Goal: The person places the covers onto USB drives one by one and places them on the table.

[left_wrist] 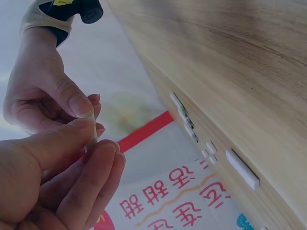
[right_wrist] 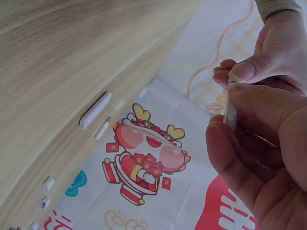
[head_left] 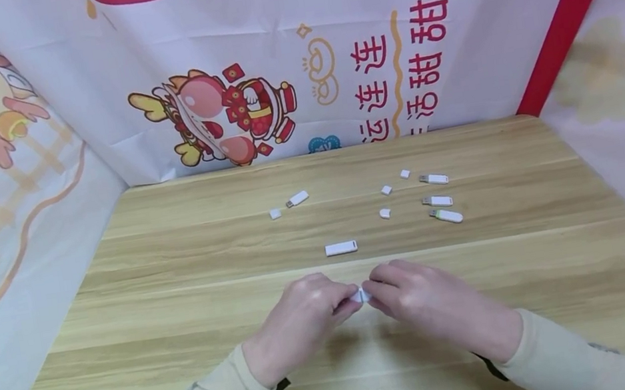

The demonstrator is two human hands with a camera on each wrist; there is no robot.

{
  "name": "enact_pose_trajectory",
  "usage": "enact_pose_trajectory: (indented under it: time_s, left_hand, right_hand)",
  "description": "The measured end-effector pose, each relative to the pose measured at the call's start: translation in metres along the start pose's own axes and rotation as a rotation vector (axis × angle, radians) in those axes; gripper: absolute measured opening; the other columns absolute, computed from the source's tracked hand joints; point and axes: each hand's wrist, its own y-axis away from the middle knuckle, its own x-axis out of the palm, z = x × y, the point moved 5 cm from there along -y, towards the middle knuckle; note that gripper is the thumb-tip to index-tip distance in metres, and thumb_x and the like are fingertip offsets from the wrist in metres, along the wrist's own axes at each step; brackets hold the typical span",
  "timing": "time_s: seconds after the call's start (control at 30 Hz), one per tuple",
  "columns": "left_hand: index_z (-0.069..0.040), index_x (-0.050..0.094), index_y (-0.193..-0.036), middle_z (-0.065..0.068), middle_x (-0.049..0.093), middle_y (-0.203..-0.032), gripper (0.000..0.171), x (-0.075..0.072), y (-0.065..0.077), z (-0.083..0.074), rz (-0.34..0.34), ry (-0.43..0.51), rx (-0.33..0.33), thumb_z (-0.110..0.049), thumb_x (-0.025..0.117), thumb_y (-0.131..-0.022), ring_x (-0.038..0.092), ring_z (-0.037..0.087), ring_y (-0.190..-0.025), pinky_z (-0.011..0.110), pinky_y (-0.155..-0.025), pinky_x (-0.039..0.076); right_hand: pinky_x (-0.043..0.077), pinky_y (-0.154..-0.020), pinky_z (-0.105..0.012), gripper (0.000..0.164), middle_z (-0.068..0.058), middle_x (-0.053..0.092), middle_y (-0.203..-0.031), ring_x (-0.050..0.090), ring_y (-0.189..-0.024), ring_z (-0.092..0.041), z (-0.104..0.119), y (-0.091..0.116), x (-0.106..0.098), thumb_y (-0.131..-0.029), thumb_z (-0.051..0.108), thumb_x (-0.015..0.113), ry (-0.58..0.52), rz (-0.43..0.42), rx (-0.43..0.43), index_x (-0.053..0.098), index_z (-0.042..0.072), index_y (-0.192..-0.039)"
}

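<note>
Both hands meet over the near middle of the table, gripping one small white USB stick [head_left: 362, 295] from its two ends. My left hand [head_left: 300, 318] pinches the left end between thumb and fingers. The right hand [head_left: 437, 301] pinches the other end the same way. A narrow seam shows between the fingertips in the head view. In the right wrist view the longer white part of the stick [right_wrist: 230, 114] lies between the right thumb and fingers. Fingers hide most of it in the left wrist view. Just beyond the hands lies another white USB stick [head_left: 341, 248], its connector covered.
Farther back on the left, an uncapped stick [head_left: 298, 198] lies beside a loose cap [head_left: 275, 214]. At the right, uncapped sticks [head_left: 438, 201], one with a green trim [head_left: 447, 216], lie near loose caps [head_left: 386, 190]. A printed cloth [head_left: 262, 20] hangs behind the wooden table [head_left: 213, 304].
</note>
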Motion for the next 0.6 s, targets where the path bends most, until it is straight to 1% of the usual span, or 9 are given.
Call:
enact_pose_trajectory:
  time_s: [0.17,0.33,0.4,0.47,0.6]
  left_hand:
    - [-0.01,0.068,-0.076,-0.01,0.056,-0.062,0.005,0.003,0.002,0.001,0.036,0.008,-0.014,-0.009,0.068,-0.081,0.046,0.002,-0.055,0.012,-0.052,0.039]
    - [-0.012,0.067,-0.076,-0.011,0.055,-0.062,0.006,0.009,0.007,0.002,0.078,0.026,-0.042,-0.009,0.067,-0.082,0.046,0.001,-0.057,0.011,-0.053,0.039]
    - [-0.013,0.067,-0.077,-0.012,0.055,-0.063,0.006,0.011,0.01,0.003,0.101,0.042,-0.059,-0.009,0.067,-0.082,0.046,0.001,-0.057,0.011,-0.053,0.039]
    - [-0.012,0.068,-0.08,-0.011,0.057,-0.065,0.004,0.013,0.013,0.004,0.123,0.056,-0.077,-0.009,0.068,-0.082,0.046,0.0,-0.058,0.01,-0.054,0.039]
    - [-0.01,0.069,-0.084,-0.009,0.061,-0.068,0.004,0.016,0.016,0.006,0.14,0.078,-0.108,-0.008,0.068,-0.081,0.048,0.0,-0.059,0.009,-0.056,0.04]
  right_hand:
    - [0.05,-0.063,-0.018,0.016,0.0,0.059,-0.083,0.056,-0.071,-0.01,-0.001,0.001,0.003,-0.075,0.006,0.074,-0.027,0.005,0.007,0.067,0.003,-0.089]
    - [0.049,-0.063,-0.017,0.014,0.002,0.058,-0.081,0.055,-0.07,-0.008,-0.002,0.004,0.01,-0.075,0.007,0.073,-0.083,0.032,0.025,0.067,0.004,-0.088]
    - [0.048,-0.062,-0.016,0.013,0.003,0.057,-0.08,0.054,-0.069,-0.006,-0.001,0.005,0.014,-0.076,0.007,0.073,-0.105,0.048,0.033,0.067,0.005,-0.087]
    - [0.047,-0.062,-0.015,0.011,0.004,0.057,-0.079,0.053,-0.068,-0.005,0.0,0.006,0.017,-0.077,0.008,0.072,-0.12,0.077,0.047,0.067,0.007,-0.086]
    - [0.048,-0.062,-0.016,0.009,0.006,0.057,-0.08,0.053,-0.07,-0.003,-0.001,0.006,0.023,-0.08,0.009,0.07,-0.152,0.143,0.096,0.067,0.009,-0.088]
